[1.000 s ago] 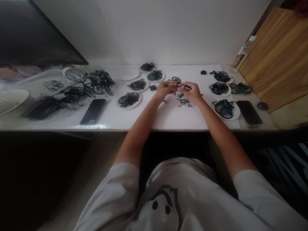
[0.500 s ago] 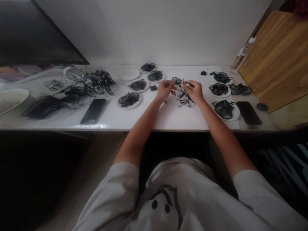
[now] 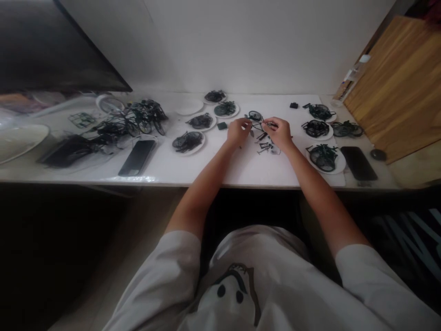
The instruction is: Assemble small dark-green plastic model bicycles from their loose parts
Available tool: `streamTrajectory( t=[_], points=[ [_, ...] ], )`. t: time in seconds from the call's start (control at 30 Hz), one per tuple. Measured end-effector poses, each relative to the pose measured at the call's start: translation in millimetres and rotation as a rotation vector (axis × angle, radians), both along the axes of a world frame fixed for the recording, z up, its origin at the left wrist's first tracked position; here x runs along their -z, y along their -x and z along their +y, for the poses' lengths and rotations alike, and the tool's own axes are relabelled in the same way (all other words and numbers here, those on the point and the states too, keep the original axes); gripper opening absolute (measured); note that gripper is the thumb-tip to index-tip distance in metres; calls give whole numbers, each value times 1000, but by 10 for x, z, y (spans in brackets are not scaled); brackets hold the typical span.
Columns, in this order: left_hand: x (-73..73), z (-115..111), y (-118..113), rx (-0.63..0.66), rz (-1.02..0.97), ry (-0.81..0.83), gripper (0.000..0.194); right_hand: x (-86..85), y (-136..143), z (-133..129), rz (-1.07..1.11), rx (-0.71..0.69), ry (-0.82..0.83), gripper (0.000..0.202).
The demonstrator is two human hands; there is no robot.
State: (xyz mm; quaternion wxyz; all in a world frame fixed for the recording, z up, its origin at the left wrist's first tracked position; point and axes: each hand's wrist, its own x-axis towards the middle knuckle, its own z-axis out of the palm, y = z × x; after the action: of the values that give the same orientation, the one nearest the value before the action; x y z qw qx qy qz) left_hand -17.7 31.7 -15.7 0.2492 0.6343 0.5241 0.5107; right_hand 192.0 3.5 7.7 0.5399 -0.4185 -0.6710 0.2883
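Both hands are over the white board (image 3: 241,168), close together with a thin dark bicycle frame part (image 3: 257,125) between their fingertips. My left hand (image 3: 239,131) is closed in a pinch at the part's left end. At its right end, the thumb and fingers of my right hand (image 3: 278,132) are pressed together on it. Just beyond the hands lies a small dark wheel (image 3: 255,116). Several small dark pieces (image 3: 265,146) are scattered below the fingers, partly hidden by my right hand.
White plates with dark bicycle parts stand left (image 3: 200,148) and right (image 3: 339,164). Assembled miniature bicycles (image 3: 146,115) crowd the left, near a phone (image 3: 137,157). Another phone (image 3: 359,163) lies right, with a bottle (image 3: 351,78) behind. A green block (image 3: 222,125) sits beside my left hand.
The view has shifted slightly, moving the table rightward in the picture. My fingertips have come to the thin frame part, which now spans between both hands; the upright dark piece at my right fingertips no longer shows.
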Motion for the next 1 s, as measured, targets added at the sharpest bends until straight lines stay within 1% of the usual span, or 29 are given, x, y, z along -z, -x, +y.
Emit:
streamTrajectory(
  t=[0.13, 0.2, 0.27, 0.4, 0.5, 0.6, 0.77, 0.9, 1.0],
  points=[
    [-39, -78, -31, 2, 132, 66, 39, 29, 1, 29, -13, -7, 10, 38],
    [-67, -123, -63, 19, 148, 98, 45, 42, 5, 39, -22, -8, 7, 36],
    [-85, -160, -105, 32, 150, 114, 46, 45, 8, 42, -21, -12, 4, 34],
    [-57, -187, -170, 16, 199, 93, 39, 33, 9, 32, -18, -15, 27, 29],
    [-6, -168, -171, 17, 168, 53, 34, 31, 8, 29, -23, -11, 33, 27],
    [26, -144, -145, 14, 149, 55, 29, 41, 6, 32, -33, -6, 25, 28],
    [8, -131, -103, -1, 192, 92, 16, 60, -11, 50, -52, -2, -5, 34],
    [-18, -113, -75, -10, 264, 90, 14, 89, -30, 88, -66, -9, -44, 38],
    [-20, -86, -63, -23, 275, 74, 12, 110, -37, 110, -80, -3, -47, 39]
  ],
)
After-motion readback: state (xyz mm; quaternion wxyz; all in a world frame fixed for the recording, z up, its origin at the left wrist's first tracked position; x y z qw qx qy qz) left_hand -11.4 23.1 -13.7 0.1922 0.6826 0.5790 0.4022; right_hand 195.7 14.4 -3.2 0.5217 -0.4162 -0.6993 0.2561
